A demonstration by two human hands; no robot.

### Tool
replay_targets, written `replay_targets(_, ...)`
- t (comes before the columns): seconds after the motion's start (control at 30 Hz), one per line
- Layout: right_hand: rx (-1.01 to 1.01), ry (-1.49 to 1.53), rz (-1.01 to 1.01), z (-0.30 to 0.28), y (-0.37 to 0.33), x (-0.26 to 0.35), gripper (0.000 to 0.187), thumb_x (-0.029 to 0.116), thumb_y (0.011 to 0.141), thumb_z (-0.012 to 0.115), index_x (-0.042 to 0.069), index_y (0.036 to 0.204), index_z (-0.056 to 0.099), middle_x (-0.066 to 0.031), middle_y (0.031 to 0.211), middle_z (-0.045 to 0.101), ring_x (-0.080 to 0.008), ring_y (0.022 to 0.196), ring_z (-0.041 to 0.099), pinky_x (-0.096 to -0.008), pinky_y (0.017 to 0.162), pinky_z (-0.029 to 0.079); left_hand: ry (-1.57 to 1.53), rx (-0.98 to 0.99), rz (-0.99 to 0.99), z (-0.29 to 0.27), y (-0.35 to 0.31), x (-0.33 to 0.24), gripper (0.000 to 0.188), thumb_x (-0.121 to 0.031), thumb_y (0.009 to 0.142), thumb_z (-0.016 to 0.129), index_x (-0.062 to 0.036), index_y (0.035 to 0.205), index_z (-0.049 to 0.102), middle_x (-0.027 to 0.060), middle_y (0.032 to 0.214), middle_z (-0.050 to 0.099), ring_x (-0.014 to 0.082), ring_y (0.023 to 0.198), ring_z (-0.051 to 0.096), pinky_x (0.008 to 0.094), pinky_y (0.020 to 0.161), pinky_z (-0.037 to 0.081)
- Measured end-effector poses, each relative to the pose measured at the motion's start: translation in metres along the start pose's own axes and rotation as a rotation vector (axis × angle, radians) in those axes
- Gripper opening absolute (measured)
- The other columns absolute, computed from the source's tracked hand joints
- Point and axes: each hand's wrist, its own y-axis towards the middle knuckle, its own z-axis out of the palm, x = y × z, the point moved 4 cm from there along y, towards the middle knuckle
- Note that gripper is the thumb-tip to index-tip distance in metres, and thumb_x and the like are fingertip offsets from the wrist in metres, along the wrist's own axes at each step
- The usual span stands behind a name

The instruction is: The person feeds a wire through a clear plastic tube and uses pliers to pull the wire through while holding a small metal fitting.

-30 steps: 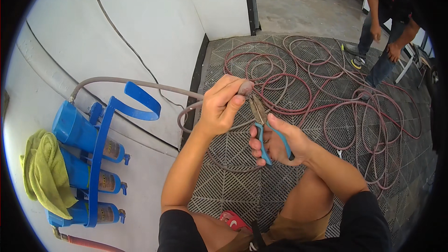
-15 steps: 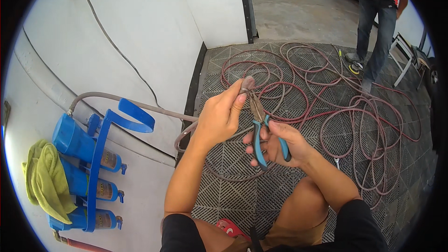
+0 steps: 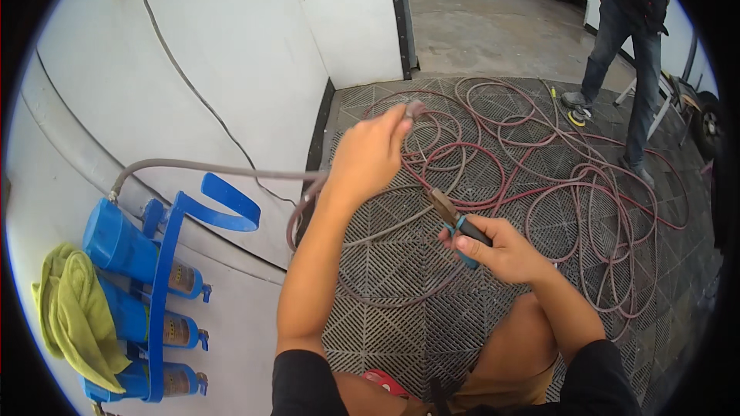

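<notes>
My left hand (image 3: 366,156) is raised in the middle, fingers closed round the end of a greyish-red air hose (image 3: 415,109). That end pokes out past my fingertips and is blurred, so its fitting is hard to make out. Lower and to the right, my right hand (image 3: 505,253) grips a pair of pliers (image 3: 445,206) with blue and black handles. The plier jaws look closed and point up and left, apart from the hose end. Long loops of red and grey hose (image 3: 493,156) lie on the floor beyond both hands.
On the left wall, blue air filters (image 3: 123,235) sit in a blue bracket (image 3: 160,293), with a green cloth (image 3: 69,316) draped over them. Black grating mat (image 3: 385,270) covers the floor. A person (image 3: 636,54) stands at the back right beside a round yellow-edged sander (image 3: 578,117).
The pliers have come away from the hose end, down and right, and their handles have closed together. My left hand has risen slightly with the hose. The person behind has shifted right.
</notes>
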Motion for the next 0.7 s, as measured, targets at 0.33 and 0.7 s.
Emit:
replay_targets(0.33, 0.116, -1.178, 0.224, -0.010, -0.058, -0.047, 0.028, 0.028, 0.094, 0.067, 0.000, 0.101, 0.064, -0.0161, 0.102, 0.065, -0.0389, 0.100, 0.065, -0.0480, 0.085, 0.053, 0.221, -0.446, 0.359, 0.018, -0.005, 0.004, 0.037, -0.024, 0.092, 0.070, -0.0107, 0.126, 0.065, 0.0052, 0.080, 0.065, 0.0265, 0.069, 0.065, 0.0394, 0.059, 0.050)
replay_targets(0.7, 0.315, -1.210, 0.482, -0.028, -0.034, -0.108, 0.034, 0.032, 0.098, 0.062, -0.001, 0.103, 0.066, -0.0194, 0.105, 0.068, -0.0406, 0.099, 0.065, -0.0499, 0.087, 0.052, 0.009, -0.498, 0.438, -0.003, -0.005, 0.011, 0.033, -0.015, 0.081, 0.073, -0.0063, 0.112, 0.065, 0.0046, 0.067, 0.062, 0.0216, 0.055, 0.060, 0.0349, 0.053, 0.047)
